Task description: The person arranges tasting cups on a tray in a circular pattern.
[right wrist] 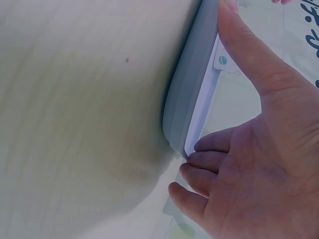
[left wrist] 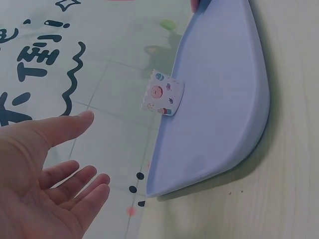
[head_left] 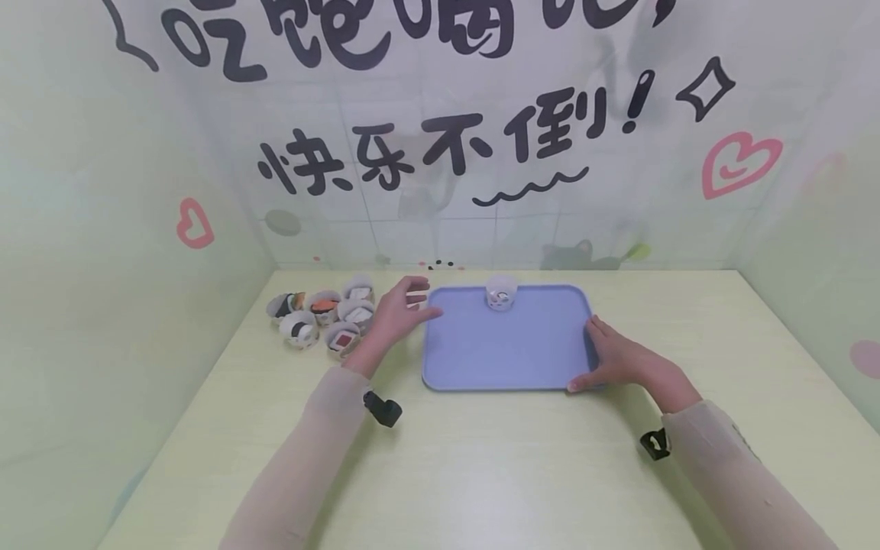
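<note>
A light-blue tray point(head_left: 509, 351) lies on the table, with one white paper cup point(head_left: 500, 295) printed with small pictures at its far rim. Beside the tray's left edge, my left hand point(head_left: 404, 309) hovers with fingers spread and nothing in them; the left wrist view shows its palm point(left wrist: 30, 184) apart from the tray. My right hand point(head_left: 615, 359) grips the tray's right end, the thumb at the near corner and the fingers along the side rim. In the right wrist view those fingers point(right wrist: 204, 164) are at the tray edge point(right wrist: 182, 109).
Several white cups point(head_left: 299, 328) holding sushi-like pieces stand clustered on the far left of the pale wooden table point(head_left: 481, 473). Behind is a wall point(head_left: 426, 237) printed with large black characters; side walls flank the table on both sides.
</note>
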`<state>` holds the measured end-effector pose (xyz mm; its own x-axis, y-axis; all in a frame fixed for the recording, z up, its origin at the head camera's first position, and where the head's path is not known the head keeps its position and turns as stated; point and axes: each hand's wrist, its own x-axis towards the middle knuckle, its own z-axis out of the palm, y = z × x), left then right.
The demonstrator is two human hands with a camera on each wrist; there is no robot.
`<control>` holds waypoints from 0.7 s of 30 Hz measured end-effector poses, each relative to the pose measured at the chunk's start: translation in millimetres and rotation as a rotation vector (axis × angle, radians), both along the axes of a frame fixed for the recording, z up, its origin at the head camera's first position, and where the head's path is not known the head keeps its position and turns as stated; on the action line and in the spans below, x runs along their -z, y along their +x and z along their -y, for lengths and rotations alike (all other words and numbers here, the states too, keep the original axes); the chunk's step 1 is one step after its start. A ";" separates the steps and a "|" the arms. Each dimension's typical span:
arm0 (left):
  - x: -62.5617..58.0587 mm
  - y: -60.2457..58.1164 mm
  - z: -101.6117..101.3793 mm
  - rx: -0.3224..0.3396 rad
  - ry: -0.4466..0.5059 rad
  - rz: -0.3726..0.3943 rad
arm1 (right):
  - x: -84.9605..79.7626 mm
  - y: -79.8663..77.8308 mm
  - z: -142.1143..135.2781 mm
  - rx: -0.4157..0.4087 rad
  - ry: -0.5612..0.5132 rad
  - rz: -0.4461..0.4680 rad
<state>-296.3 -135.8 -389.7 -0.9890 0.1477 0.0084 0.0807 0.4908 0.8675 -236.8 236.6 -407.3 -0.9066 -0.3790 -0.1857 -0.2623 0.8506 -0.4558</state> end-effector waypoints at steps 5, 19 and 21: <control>-1.1 3.9 5.6 0.009 0.021 -0.019 | -1.2 0.6 0.6 0.004 0.003 0.008; -6.4 20.9 26.8 0.010 -0.005 -0.047 | 0.4 0.8 1.0 0.016 -0.001 0.019; -5.1 23.2 31.4 0.006 -0.018 -0.046 | 1.0 1.2 1.3 0.015 -0.003 0.020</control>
